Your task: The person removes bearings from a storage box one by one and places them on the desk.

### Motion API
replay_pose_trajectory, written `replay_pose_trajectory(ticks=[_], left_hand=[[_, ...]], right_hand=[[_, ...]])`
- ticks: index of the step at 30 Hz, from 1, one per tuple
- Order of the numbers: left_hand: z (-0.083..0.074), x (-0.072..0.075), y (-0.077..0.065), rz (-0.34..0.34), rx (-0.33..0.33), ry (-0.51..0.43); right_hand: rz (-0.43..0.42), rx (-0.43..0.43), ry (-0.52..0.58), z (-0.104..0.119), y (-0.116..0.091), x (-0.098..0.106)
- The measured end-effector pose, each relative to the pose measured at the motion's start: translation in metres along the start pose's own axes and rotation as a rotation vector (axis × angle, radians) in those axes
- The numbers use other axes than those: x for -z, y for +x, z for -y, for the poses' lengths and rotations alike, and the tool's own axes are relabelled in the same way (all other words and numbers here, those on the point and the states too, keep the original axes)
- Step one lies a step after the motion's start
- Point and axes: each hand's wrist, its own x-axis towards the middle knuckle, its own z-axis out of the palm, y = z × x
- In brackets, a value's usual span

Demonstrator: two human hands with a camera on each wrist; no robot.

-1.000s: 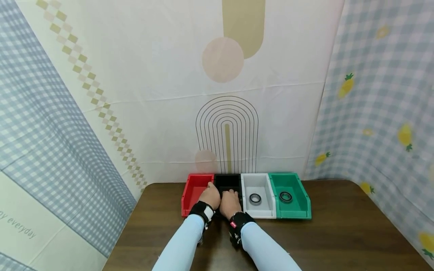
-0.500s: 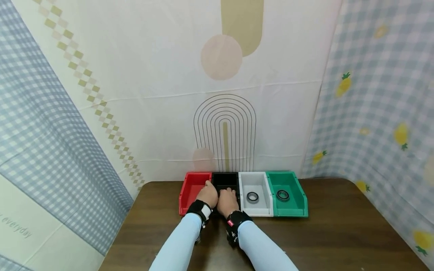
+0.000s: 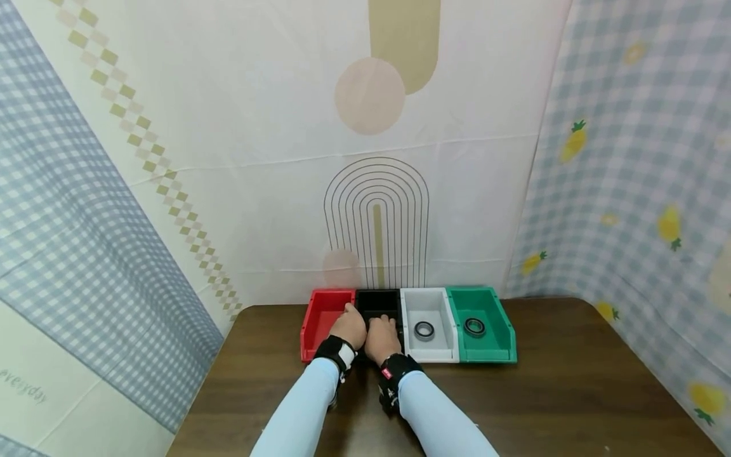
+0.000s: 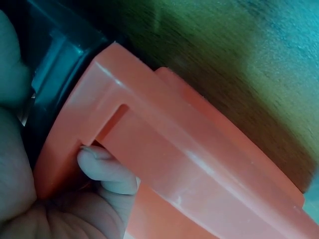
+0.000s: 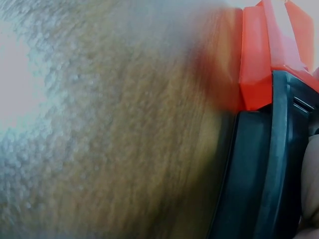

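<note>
A black bin (image 3: 377,298) stands between a red bin (image 3: 325,311) and a white bin (image 3: 422,301). My left hand (image 3: 348,328) lies across the border of the red and black bins. In the left wrist view, one curled finger (image 4: 102,167) of it dips inside the red bin's front part. My right hand (image 3: 382,341) reaches into the black bin, close beside the left. Only a sliver of it shows at the right wrist view's edge. Whatever the fingertips touch inside the black bin is hidden, so I cannot tell whether either hand holds anything.
One ring-shaped bearing (image 3: 424,331) lies in the white bin. Another bearing (image 3: 474,327) lies in the green bin (image 3: 505,336) at the right end of the row. The bins stand at the back of a brown wooden table (image 3: 257,381), before a patterned cloth (image 3: 285,222).
The head view has shifted slightly, so everything sits a little further left and up. Both hands keep their places at the red and black bins, and the bearings have not moved.
</note>
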Motion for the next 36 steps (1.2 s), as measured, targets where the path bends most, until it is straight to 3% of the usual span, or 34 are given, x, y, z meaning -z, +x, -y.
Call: replay_pose_trajectory(ticks=[6, 23, 36], left_hand=[[-0.005, 0.005, -0.002, -0.019, -0.03, 0.022], [0.001, -0.005, 0.006, 0.012, -0.006, 0.013], [0.001, -0.001, 0.004, 0.046, 0.008, -0.001]], right_hand=[[-0.003, 0.032, -0.025, -0.002, 0.002, 0.001], [-0.016, 0.044, -0.039, -0.002, 0.002, 0.0], [0.015, -0.002, -0.014, -0.002, 0.002, 0.0]])
